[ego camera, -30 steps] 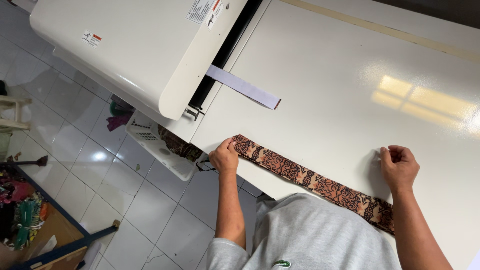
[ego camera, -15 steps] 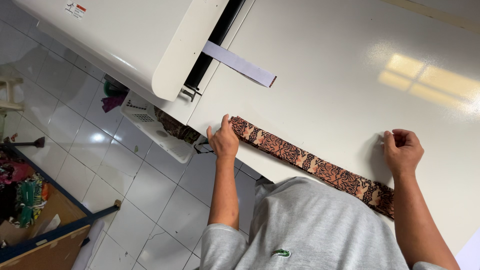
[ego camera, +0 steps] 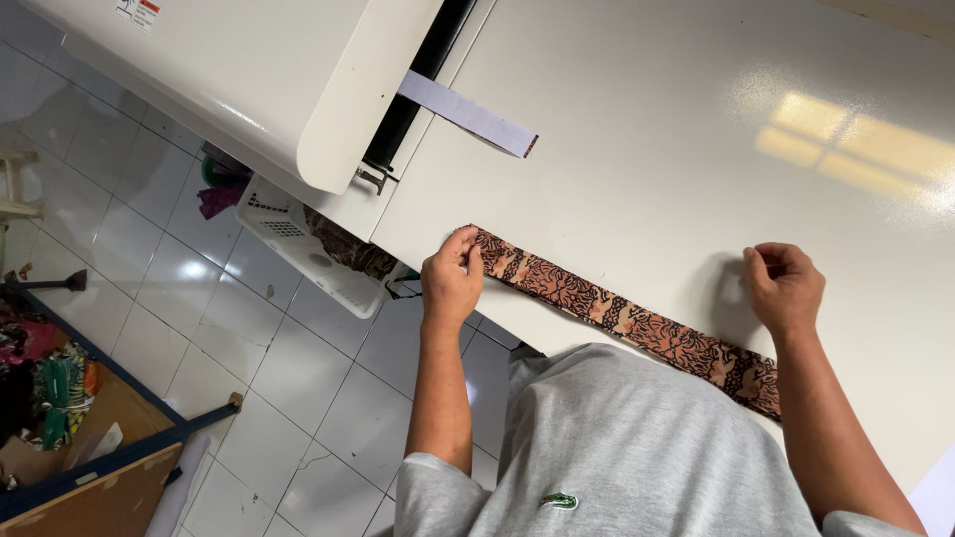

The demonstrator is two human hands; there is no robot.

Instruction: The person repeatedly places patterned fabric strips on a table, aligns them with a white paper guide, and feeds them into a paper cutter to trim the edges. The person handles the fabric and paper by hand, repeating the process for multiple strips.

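One patterned orange-and-black fabric strip [ego camera: 617, 316] lies flat along the near edge of a glossy white table [ego camera: 696, 149]. The left hand [ego camera: 451, 283] pinches its left end; the right hand [ego camera: 786, 288] presses curled fingers on the table just beyond the strip. Far left: one white machine [ego camera: 249, 80] with one white strip [ego camera: 468, 112] protruding. Below: tiled floor [ego camera: 149, 298] and one white basket [ego camera: 308, 249].

A white machine housing [ego camera: 249, 89] fills the frame toward eleven o'clock, a pale strip [ego camera: 468, 114] emerging from its dark slot. Below it, at nine o'clock, a white perforated basket [ego camera: 298, 244] sits on the tiled floor [ego camera: 149, 298].
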